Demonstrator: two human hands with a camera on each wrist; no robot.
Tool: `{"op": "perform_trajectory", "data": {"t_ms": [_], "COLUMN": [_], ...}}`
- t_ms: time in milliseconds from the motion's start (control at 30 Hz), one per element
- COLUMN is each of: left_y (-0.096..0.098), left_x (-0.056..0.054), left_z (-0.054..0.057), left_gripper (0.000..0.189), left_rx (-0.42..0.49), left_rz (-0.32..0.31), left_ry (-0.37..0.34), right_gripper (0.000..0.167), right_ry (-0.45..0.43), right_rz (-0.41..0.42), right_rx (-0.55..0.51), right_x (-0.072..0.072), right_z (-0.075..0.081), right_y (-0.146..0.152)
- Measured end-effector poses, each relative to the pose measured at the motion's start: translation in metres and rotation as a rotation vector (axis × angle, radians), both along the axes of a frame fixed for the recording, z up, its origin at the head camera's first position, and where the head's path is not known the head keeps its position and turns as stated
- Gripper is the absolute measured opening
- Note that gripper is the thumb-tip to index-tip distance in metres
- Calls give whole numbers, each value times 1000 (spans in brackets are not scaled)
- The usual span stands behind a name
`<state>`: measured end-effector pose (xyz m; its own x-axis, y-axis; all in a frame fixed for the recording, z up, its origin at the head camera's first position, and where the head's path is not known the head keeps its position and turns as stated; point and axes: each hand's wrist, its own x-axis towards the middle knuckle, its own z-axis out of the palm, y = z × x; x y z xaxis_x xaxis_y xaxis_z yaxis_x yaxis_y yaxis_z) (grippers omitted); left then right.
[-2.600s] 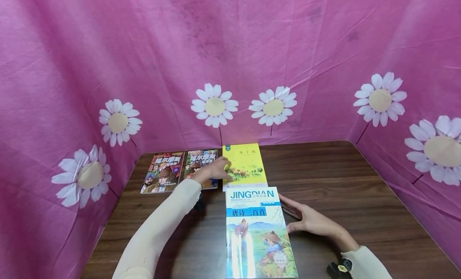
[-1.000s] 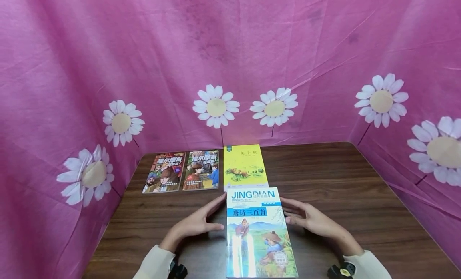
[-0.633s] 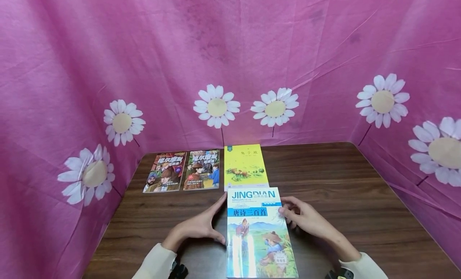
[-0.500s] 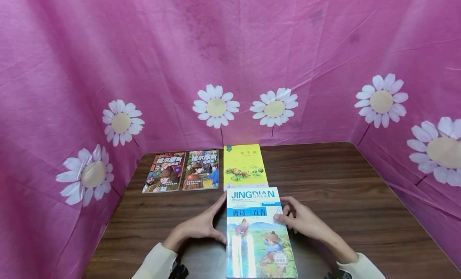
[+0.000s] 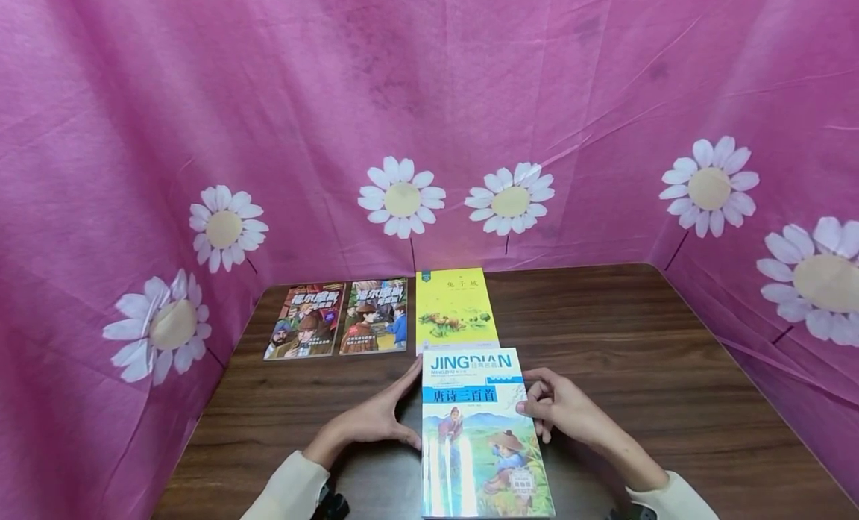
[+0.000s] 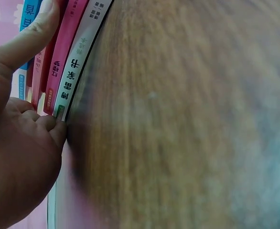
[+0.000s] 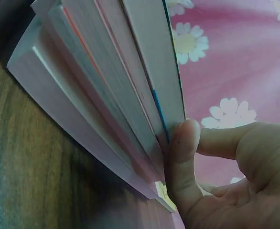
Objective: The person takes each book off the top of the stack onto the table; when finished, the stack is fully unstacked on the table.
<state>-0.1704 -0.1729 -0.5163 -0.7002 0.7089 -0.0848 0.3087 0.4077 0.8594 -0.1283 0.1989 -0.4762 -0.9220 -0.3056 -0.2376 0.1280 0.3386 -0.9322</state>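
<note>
A stack of books rises toward me at the table's near side. Its top book point(image 5: 476, 445) has a glossy white, blue and green cover. My left hand point(image 5: 376, 415) rests along the stack's left side, fingers and thumb extended; in the left wrist view the thumb lies over pink, white and blue spines point(image 6: 70, 71). My right hand point(image 5: 564, 408) is at the right side, its thumb on the cover's edge and its fingers bent. In the right wrist view it pinches the top book's edge beside the page edges point(image 7: 116, 81); some fingertips are hidden.
A yellow book point(image 5: 456, 311) lies behind the stack, its near edge hidden by it. Two comic-style books point(image 5: 305, 322) lie side by side at the back left. A pink curtain point(image 5: 429, 117) with white daisies surrounds the brown wooden table point(image 5: 604, 318).
My left hand has come back from the yellow book to the stack's left side. The right thumb has moved up onto the top book's edge. The books have not moved.
</note>
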Motion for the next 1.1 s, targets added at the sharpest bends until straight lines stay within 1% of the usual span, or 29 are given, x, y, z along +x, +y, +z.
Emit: {"op": "perform_trajectory", "data": {"t_ms": [100, 167, 300, 433, 567, 700, 833, 967, 1067, 1100], "left_y": [-1, -1, -1, -1, 0, 1, 1, 0, 0, 0], "left_x": [0, 0, 1, 2, 3, 3, 2, 2, 2, 3], "left_z": [-1, -1, -1, -1, 0, 1, -1, -1, -1, -1], "left_gripper": [137, 135, 130, 129, 128, 127, 127, 128, 127, 127], "left_rx": [8, 8, 4, 1, 12, 9, 5, 2, 0, 3], "left_rz": [12, 24, 62, 87, 93, 89, 75, 69, 66, 67], "left_ry": [1, 6, 13, 11, 14, 33, 49, 34, 20, 16], "right_gripper": [71, 71, 69, 58, 48, 48, 48, 45, 41, 40], "right_ry": [12, 8, -28, -29, -39, -57, -42, -30, -17, -15], "right_rz": [-16, -9, 20, 15, -1, -5, 5, 30, 27, 14], "right_rx": [62, 88, 77, 86, 114, 118, 125, 122, 131, 141], "right_x": [2, 4, 7, 6, 4, 3, 5, 7, 7, 6], "right_z": [-2, -3, -5, -2, 3, 5, 4, 5, 6, 7], "right_y": [-2, -2, -3, -2, 1, 5, 7, 7, 7, 7]}}
